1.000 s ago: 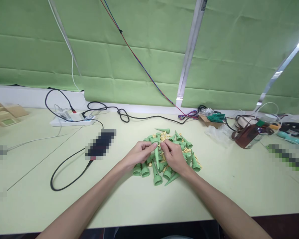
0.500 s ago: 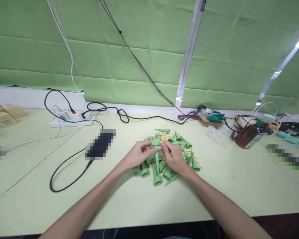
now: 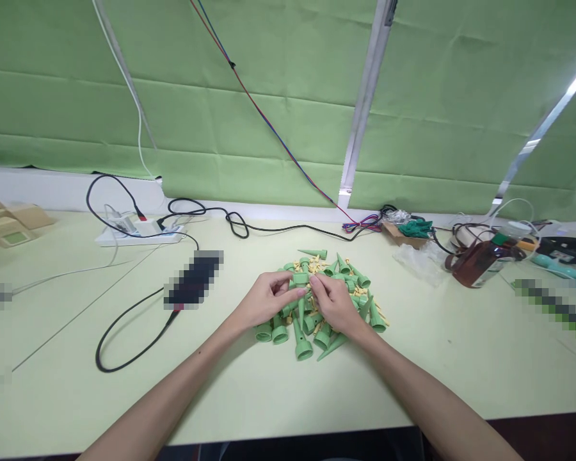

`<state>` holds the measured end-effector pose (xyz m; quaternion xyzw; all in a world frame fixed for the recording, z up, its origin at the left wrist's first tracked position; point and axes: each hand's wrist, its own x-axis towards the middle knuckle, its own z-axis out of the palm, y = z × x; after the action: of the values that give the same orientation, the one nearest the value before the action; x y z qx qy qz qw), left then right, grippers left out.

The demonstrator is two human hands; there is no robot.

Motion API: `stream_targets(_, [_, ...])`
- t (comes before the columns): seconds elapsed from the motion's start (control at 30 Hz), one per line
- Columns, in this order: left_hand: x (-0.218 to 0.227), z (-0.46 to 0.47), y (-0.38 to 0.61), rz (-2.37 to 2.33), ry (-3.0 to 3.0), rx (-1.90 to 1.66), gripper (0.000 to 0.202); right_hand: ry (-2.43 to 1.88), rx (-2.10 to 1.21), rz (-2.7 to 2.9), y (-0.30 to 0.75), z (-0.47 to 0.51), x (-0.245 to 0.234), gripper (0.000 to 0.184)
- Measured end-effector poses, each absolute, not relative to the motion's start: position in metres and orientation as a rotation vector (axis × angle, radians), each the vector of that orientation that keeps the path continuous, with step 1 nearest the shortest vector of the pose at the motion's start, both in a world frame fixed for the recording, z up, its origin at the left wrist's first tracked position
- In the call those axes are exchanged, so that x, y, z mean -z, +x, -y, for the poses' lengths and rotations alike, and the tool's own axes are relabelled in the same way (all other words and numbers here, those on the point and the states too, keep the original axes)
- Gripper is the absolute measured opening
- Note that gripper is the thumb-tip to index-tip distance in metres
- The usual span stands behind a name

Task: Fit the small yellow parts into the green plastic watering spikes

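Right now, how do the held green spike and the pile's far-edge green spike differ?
The held spike is in the left hand; the far spike lies ungrasped. The held spike's tip points down the picture; the far spike's points left. Both are green and tapered.

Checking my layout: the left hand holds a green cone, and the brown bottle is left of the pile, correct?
Not quite: the head view shows the brown bottle right of the pile. The left hand does hold a green cone.
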<state>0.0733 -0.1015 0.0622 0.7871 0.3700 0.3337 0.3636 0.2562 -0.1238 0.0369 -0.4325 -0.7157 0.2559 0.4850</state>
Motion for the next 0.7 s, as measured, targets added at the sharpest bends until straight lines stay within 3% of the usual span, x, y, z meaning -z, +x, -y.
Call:
stream_targets(0.27, [-0.0619,0.1036,0.0754,-0.938,2.046,-0.903,0.041,-0.949,-0.964,1.561,0.2555,0.1222,-0.0322,0.045])
stream_targets(0.43, [-0.0629,0.1065,0.0765,-0.943,2.102,-0.916,0.025,-0.905,-1.157,1.431,0.2532,0.1227,-0.0371,0.047])
stream_targets(0.7, [-0.0561,0.1078,0.0755,-0.933,2.280,-1.006,0.031,-0.834,-1.318,1.307,0.2535,0.1222,-0.0378,0.048])
